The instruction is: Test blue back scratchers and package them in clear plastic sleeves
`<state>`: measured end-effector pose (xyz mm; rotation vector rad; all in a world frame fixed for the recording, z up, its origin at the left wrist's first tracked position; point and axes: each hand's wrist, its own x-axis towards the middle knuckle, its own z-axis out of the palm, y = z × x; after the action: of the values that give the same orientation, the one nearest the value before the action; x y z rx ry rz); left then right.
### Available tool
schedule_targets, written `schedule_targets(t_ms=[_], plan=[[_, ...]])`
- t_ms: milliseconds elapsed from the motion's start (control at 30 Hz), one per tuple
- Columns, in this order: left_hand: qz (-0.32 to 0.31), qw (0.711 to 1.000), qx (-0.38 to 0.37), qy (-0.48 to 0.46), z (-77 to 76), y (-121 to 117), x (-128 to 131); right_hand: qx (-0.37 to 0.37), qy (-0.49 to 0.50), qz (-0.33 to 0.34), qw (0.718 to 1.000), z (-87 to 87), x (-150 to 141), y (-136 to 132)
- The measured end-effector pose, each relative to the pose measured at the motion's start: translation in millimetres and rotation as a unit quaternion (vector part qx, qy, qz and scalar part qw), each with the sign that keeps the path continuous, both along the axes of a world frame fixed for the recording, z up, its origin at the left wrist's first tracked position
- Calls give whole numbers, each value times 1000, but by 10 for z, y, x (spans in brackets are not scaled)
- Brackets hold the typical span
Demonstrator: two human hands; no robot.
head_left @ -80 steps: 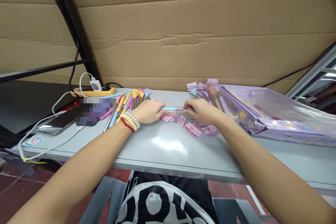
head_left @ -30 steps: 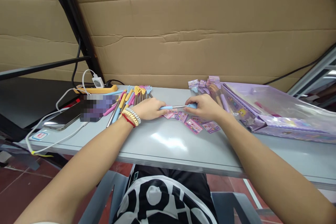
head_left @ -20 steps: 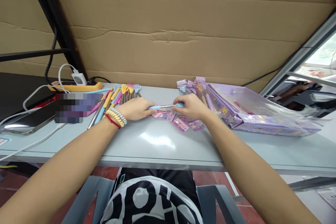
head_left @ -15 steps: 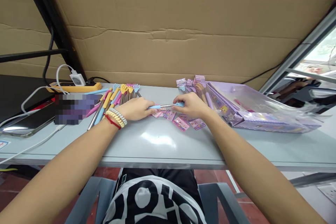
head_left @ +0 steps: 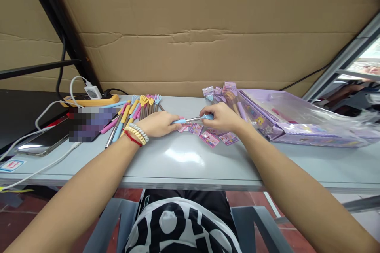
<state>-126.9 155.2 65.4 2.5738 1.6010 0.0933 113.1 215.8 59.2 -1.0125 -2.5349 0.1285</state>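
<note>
Both hands' grips, left (head_left: 160,123) and right (head_left: 221,116), apparently clenched on blue scratcher (head_left: 191,119), near table edge (head_left: 190,182) bare.

A wall of creased brown cardboard sheets (head_left: 208,27) is seen behind a pale grey counter (head_left: 190,162), on whose glossy top a patch of light is reflected. A black metal post (head_left: 59,27) is set slanting at the left, with a dark surface (head_left: 20,114) beside it. A grey metal frame (head_left: 341,63) is seen at the right, and red floor tiles (head_left: 18,225) below.
</note>
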Motion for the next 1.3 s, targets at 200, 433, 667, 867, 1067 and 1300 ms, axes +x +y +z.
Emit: schedule_targets(t_ms=[200,433,667,867,1067,1300], plan=[[-6,1000,0,5,3,-8,16,-9,-4,-8,1000,15,-10,-12],[-7,1000,0,7,8,-13,5,-13,-5,-10,1000,-2,-12,-3],[-12,1000,2,8,-2,-6,13,-20,-5,-11,1000,-9,-12,0],[-12,1000,-1,9,4,-16,13,-16,-16,-16,1000,-7,-14,-3],[-9,1000,2,21,6,-14,22,-11,-28,-18,999,-8,-17,-4],[-9,1000,-1,21,11,-16,28,-11,-30,-15,999,7,-25,-22]])
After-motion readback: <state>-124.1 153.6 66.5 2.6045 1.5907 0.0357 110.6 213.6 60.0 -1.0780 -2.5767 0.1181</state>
